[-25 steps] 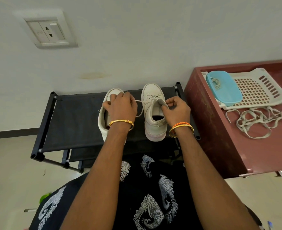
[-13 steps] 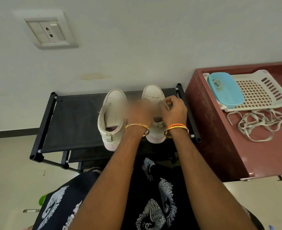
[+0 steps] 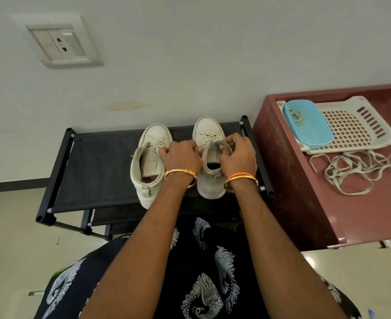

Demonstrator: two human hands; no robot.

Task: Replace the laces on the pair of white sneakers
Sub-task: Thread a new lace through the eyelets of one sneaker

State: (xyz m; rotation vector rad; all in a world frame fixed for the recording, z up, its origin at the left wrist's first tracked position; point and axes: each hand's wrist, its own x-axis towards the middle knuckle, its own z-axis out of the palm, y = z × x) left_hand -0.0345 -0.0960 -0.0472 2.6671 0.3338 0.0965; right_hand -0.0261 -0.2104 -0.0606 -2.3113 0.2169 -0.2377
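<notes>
Two white sneakers stand toes to the wall on a black shoe rack (image 3: 93, 171). The left sneaker (image 3: 154, 138) shows an open tongue and no lace that I can see. The right sneaker (image 3: 207, 131) has a lace threaded near its toe. My left hand (image 3: 182, 158) sits between the two shoes, its fingers curled at the right sneaker's inner eyelets on the lace, which they mostly hide. My right hand (image 3: 237, 155) pinches the top of the right sneaker's tongue (image 3: 215, 149).
A maroon table (image 3: 305, 210) stands right of the rack. On it are a white perforated tray (image 3: 355, 127), a blue tub (image 3: 309, 125) with a coiled lace inside, and a loose heap of off-white laces (image 3: 351, 171). A wall socket (image 3: 61, 44) is at the upper left.
My left hand moved right from over the left sneaker to the right sneaker's inner side, uncovering the left sneaker. The right hand stayed on the tongue.
</notes>
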